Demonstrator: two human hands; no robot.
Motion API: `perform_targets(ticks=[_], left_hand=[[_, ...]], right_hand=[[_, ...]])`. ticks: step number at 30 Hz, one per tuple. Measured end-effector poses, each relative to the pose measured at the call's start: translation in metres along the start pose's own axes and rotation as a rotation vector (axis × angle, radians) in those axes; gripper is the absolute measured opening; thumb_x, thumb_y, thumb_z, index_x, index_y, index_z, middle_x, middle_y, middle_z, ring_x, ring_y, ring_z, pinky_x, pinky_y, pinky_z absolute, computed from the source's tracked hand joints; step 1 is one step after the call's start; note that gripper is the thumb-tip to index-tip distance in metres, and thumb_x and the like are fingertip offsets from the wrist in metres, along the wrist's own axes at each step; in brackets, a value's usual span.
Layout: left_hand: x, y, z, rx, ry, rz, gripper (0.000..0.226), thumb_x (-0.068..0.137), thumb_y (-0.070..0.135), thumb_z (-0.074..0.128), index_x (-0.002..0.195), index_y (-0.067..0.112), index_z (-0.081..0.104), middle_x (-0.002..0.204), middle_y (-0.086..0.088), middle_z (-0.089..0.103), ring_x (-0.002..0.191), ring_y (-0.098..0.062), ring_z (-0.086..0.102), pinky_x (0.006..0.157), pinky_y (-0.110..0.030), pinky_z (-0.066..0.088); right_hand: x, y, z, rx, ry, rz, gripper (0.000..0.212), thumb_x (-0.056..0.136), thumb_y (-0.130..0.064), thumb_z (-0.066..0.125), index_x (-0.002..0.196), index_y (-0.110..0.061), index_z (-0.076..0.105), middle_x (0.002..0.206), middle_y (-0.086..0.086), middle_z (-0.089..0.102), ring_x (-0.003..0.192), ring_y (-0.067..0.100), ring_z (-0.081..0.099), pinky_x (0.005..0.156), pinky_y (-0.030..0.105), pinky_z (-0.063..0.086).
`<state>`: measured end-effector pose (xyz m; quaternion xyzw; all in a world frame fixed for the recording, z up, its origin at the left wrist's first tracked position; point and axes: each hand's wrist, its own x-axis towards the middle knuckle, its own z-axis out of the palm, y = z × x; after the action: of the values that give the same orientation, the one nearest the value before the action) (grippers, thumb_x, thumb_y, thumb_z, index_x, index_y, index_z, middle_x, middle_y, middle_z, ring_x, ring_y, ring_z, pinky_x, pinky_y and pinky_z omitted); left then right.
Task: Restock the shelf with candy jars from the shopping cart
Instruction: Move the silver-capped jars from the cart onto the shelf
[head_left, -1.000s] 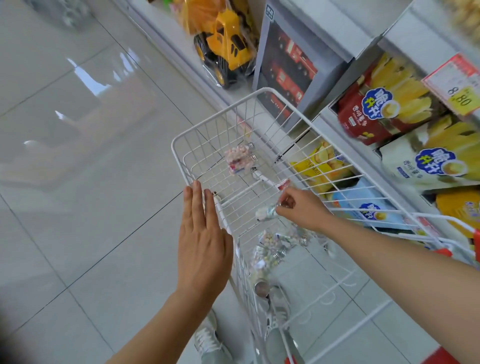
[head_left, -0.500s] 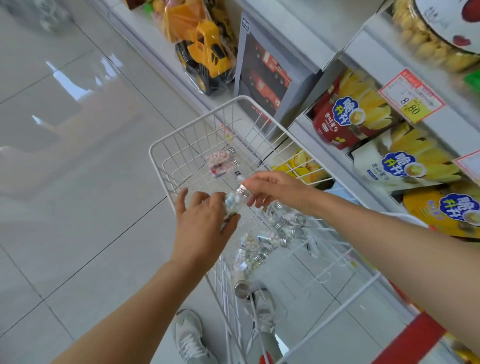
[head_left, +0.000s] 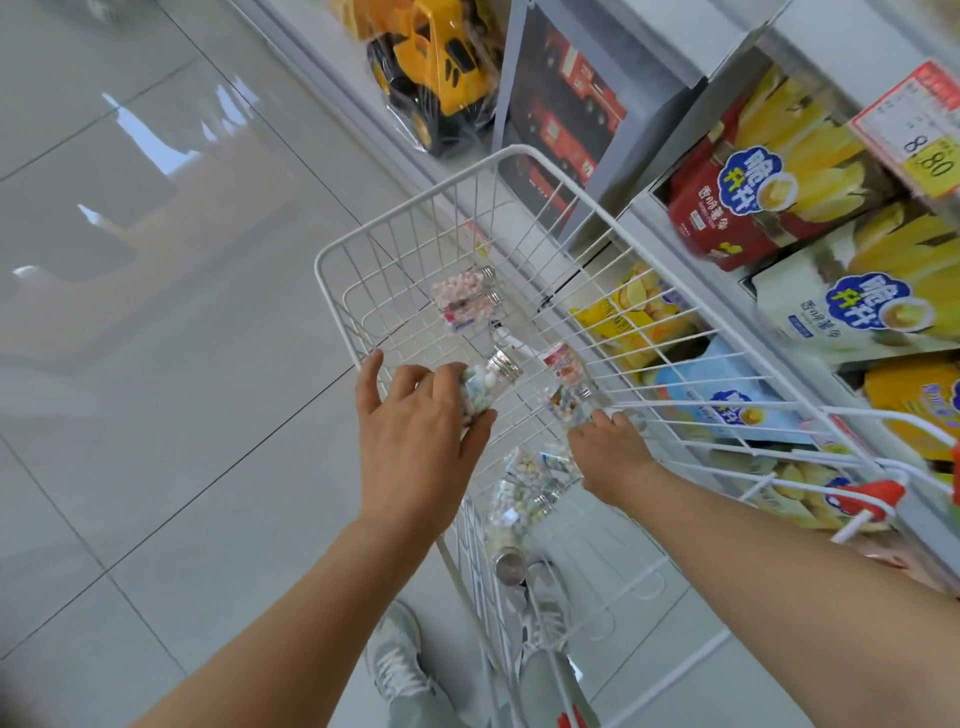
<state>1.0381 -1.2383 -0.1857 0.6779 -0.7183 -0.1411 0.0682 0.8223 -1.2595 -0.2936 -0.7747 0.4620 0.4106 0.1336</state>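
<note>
Nearest, grey sneakers (head_left: 397, 660) stood on glossy pale floor tiles (head_left: 156, 415) left of the white wire shopping cart (head_left: 415, 201). Several candy jars (head_left: 519, 499) lay in the cart's near end. Over its left side the left hand (head_left: 415, 436) gripped a silver-lidded candy jar (head_left: 485, 384). The right hand (head_left: 610, 452) reached inside the cart with its fingertips on a labelled jar (head_left: 566, 387), and I could not tell whether it gripped. Two further jars (head_left: 465, 301) lay at the cart's far end. Right of the cart, shelves (head_left: 831, 36) held snack bags (head_left: 737, 197). Beyond it sat a yellow toy truck (head_left: 436, 73).

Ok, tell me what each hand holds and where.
Left hand grips a candy jar round its body, lid free. Right hand reaches a second jar at its base; grip unclear.
</note>
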Motion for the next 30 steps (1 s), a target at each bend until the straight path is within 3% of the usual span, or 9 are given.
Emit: perform_targets(ticks=[4, 7, 11, 16, 18, 20, 23, 27, 30], left_hand=[[0.000, 0.000, 0.001, -0.008, 0.024, -0.004, 0.035, 0.088, 0.045, 0.057, 0.105, 0.015, 0.060, 0.088, 0.004, 0.070, 0.096, -0.022, 0.061, 0.113, -0.048, 0.019], [0.000, -0.001, 0.002, -0.005, 0.032, 0.007, 0.035, 0.088, 0.045, 0.056, 0.105, 0.015, 0.060, 0.089, 0.004, 0.070, 0.095, -0.022, 0.061, 0.113, -0.048, 0.019], [0.001, -0.002, 0.002, -0.013, 0.013, 0.000, 0.035, 0.089, 0.047, 0.054, 0.106, 0.016, 0.060, 0.089, 0.004, 0.070, 0.094, -0.021, 0.062, 0.114, -0.048, 0.018], [0.004, 0.001, -0.010, -0.098, -0.089, -0.051, 0.036, 0.090, 0.048, 0.052, 0.108, 0.017, 0.056, 0.090, 0.003, 0.066, 0.097, -0.023, 0.060, 0.113, -0.043, 0.013], [0.008, 0.005, -0.023, -0.192, -0.134, -0.095, 0.035, 0.092, 0.044, 0.053, 0.112, 0.016, 0.051, 0.091, 0.004, 0.058, 0.098, -0.025, 0.055, 0.106, -0.038, 0.021], [0.011, 0.013, -0.041, -0.316, -0.142, -0.134, 0.031, 0.093, 0.039, 0.055, 0.111, 0.015, 0.046, 0.089, 0.004, 0.052, 0.090, -0.026, 0.052, 0.084, -0.033, 0.032], [0.020, 0.030, -0.069, -0.484, -0.168, -0.207, 0.027, 0.094, 0.034, 0.056, 0.107, 0.018, 0.038, 0.088, 0.002, 0.053, 0.077, -0.023, 0.051, 0.061, -0.031, 0.031], [0.036, 0.058, -0.107, -0.627, -0.150, -0.201, 0.022, 0.094, 0.029, 0.055, 0.106, 0.017, 0.040, 0.078, 0.003, 0.053, 0.068, -0.018, 0.050, 0.054, -0.030, 0.034], [0.049, 0.084, -0.140, -0.753, -0.113, -0.156, 0.027, 0.095, 0.035, 0.052, 0.113, 0.017, 0.042, 0.081, 0.002, 0.055, 0.068, -0.015, 0.050, 0.058, -0.030, 0.036]], right_hand=[[0.003, -0.007, 0.000, -0.110, 0.015, 0.010, 0.041, 0.088, -0.013, 0.059, 0.127, -0.010, 0.048, 0.129, 0.009, 0.051, 0.123, 0.027, 0.041, 0.103, 0.035, 0.030], [0.003, -0.009, -0.005, -0.047, 0.018, 0.038, 0.037, 0.090, -0.029, 0.059, 0.122, -0.012, 0.051, 0.125, 0.008, 0.054, 0.120, 0.026, 0.044, 0.101, 0.035, 0.033], [-0.003, 0.000, -0.030, 0.248, 0.054, 0.080, 0.041, 0.086, -0.048, 0.056, 0.105, -0.012, 0.059, 0.113, 0.009, 0.062, 0.112, 0.029, 0.053, 0.091, 0.035, 0.039], [-0.024, 0.021, -0.073, 0.746, 0.176, 0.092, 0.033, 0.078, -0.041, 0.070, 0.098, -0.017, 0.061, 0.102, 0.004, 0.060, 0.095, 0.024, 0.057, 0.075, 0.030, 0.042], [-0.035, 0.031, -0.091, 0.943, 0.208, 0.052, 0.030, 0.077, -0.032, 0.074, 0.099, -0.016, 0.064, 0.101, 0.002, 0.060, 0.089, 0.021, 0.058, 0.078, 0.031, 0.047], [-0.050, 0.040, -0.109, 1.098, 0.244, 0.013, 0.028, 0.078, -0.025, 0.075, 0.102, -0.016, 0.066, 0.105, 0.003, 0.061, 0.088, 0.020, 0.059, 0.081, 0.033, 0.050], [-0.081, 0.055, -0.140, 1.250, 0.362, -0.026, 0.028, 0.081, -0.021, 0.072, 0.107, -0.016, 0.065, 0.107, 0.004, 0.061, 0.085, 0.014, 0.059, 0.076, 0.027, 0.050], [-0.128, 0.081, -0.177, 1.431, 0.537, -0.035, 0.023, 0.082, -0.016, 0.072, 0.103, -0.017, 0.062, 0.079, -0.004, 0.058, 0.062, 0.002, 0.049, 0.057, 0.016, 0.044], [-0.163, 0.104, -0.200, 1.485, 0.686, -0.038, 0.019, 0.082, -0.009, 0.070, 0.100, -0.013, 0.064, 0.073, -0.010, 0.053, 0.053, -0.004, 0.046, 0.055, 0.009, 0.037]])
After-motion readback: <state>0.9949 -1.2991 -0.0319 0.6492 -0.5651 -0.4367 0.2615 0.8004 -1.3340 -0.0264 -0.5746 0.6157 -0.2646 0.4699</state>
